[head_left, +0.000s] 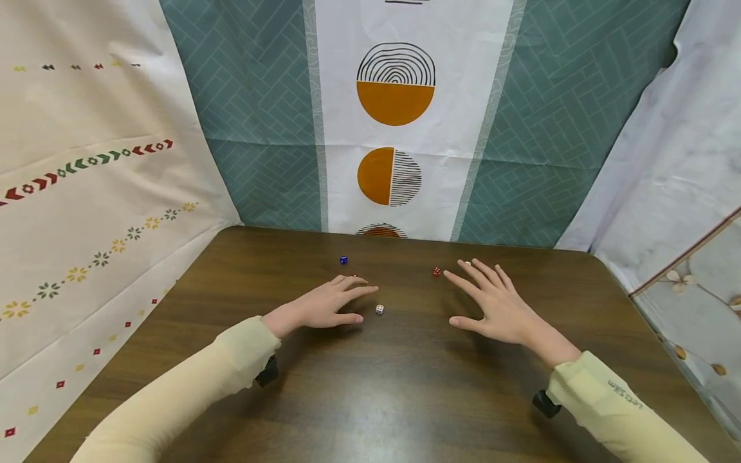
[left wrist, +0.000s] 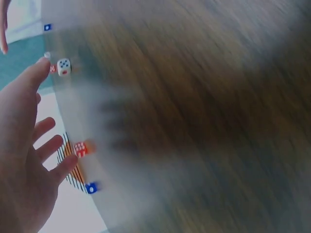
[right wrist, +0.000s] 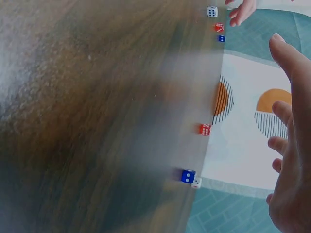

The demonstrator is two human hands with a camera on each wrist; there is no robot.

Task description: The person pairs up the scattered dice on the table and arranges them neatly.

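Note:
My left hand (head_left: 329, 305) hovers over the table with spread fingers, holding nothing. Just right of its thumb sits a white die (head_left: 379, 309). A blue die (head_left: 343, 260) lies beyond the fingers, and a red die (right wrist: 219, 27), mostly covered by them in the head view, shows in the right wrist view. My right hand (head_left: 496, 305) is also raised and spread, with nothing in it. Near its fingertips is another red die (head_left: 437, 272); a second white die (right wrist: 196, 183) is partly behind a second blue die (right wrist: 188, 175), which the hand hides in the head view.
The dice lie on a dark brown wooden table (head_left: 370, 386). A teal and white patterned cloth (head_left: 260, 116) hangs behind its far edge. Light patterned cloths hang at the left (head_left: 104, 212) and right (head_left: 683, 173) sides.

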